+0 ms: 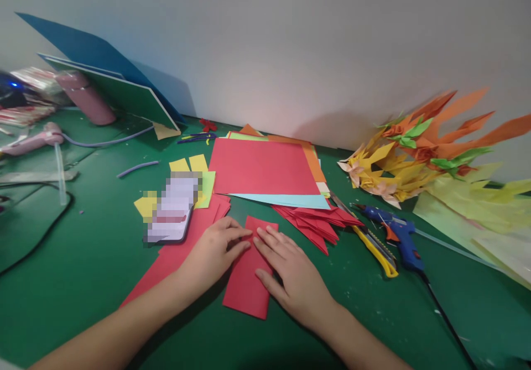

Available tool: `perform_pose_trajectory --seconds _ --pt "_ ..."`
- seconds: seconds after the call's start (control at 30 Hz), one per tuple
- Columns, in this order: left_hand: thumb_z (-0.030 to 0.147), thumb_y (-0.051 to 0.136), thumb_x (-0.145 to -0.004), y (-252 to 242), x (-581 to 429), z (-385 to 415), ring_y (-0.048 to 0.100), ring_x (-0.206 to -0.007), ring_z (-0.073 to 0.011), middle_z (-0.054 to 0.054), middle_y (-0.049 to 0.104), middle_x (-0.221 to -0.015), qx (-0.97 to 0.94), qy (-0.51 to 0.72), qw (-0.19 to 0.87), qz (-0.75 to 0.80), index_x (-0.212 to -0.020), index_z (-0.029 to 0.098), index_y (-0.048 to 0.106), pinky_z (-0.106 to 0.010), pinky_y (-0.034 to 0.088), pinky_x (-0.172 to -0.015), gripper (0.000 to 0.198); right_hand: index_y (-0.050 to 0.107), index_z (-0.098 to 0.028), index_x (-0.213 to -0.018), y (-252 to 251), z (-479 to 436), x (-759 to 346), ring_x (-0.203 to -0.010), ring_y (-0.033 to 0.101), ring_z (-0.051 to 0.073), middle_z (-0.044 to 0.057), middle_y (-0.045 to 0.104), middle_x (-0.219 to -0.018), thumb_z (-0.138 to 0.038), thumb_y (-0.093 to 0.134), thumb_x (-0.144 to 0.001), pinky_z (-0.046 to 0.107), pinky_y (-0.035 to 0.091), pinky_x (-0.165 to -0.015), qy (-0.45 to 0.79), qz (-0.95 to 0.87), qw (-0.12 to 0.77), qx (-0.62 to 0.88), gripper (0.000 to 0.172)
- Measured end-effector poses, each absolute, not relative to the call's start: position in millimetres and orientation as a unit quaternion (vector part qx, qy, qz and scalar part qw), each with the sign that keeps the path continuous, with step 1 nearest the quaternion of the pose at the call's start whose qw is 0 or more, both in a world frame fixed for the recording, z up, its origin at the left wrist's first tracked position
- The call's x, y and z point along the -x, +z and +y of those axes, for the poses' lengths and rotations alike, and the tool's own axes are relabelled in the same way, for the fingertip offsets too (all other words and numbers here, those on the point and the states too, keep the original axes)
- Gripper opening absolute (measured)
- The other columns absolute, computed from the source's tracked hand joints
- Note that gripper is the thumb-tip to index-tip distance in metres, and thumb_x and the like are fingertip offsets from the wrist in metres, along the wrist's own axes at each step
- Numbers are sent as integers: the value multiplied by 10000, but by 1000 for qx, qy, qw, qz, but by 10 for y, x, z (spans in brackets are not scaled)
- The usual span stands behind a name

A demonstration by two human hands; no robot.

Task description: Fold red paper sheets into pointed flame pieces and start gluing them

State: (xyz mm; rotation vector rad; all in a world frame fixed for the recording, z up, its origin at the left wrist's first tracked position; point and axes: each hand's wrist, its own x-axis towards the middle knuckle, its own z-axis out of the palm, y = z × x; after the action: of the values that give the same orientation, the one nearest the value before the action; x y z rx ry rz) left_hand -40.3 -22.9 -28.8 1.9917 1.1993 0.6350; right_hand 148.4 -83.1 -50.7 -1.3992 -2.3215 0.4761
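A folded strip of red paper [249, 284] lies on the green table in front of me, narrow and upright in view. At its upper left edge is my left hand [213, 251], thumb and fingertips drawn together on the paper. My right hand [294, 276] rests flat over the strip's right side, fingers spread, and hides part of that edge. More red sheets [166, 265] lie under and beside my left forearm. Behind my right hand is a pile of folded, pointed red paper pieces [307, 223].
A stack of coloured paper [261, 165] lies at the back. Left are a phone [172, 209], yellow paper pieces [179, 165], a pink glue gun [37, 139] and a pink bottle [87, 99]. Right are a yellow cutter [375, 248], a blue glue gun [400, 237] and paper flowers [423, 149].
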Motion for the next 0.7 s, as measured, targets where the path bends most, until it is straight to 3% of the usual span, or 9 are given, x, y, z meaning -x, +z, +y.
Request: perform_pose_trajectory --seconds 0.2,0.4,0.7 --pt "239 549 -861 -297 390 -238 609 -793 -195 -42 610 -852 -797 228 321 458 -918 229 740 -321 518 -761 200 472 -180 -1399 -466 -824 -1474 -1357 391 283 98 452 -1451 -355 452 -944 501 377 -1089 173 -830 175 501 488" --pt "176 533 -859 -320 389 -231 631 -873 -199 -72 596 -1086 -815 230 283 450 -905 222 736 -343 530 -808 213 485 -140 -1387 -451 -824 -1460 -1358 385 297 110 441 -1455 -331 448 -940 516 375 -1087 172 -831 163 503 487" --pt "154 484 -910 -338 384 -226 675 -969 -204 -96 659 -1137 -863 220 210 403 -914 180 726 -333 563 -854 244 468 -161 -1399 -482 -832 -1463 -1354 396 279 109 456 -1448 -321 475 -937 503 386 -1082 158 -833 179 500 489"
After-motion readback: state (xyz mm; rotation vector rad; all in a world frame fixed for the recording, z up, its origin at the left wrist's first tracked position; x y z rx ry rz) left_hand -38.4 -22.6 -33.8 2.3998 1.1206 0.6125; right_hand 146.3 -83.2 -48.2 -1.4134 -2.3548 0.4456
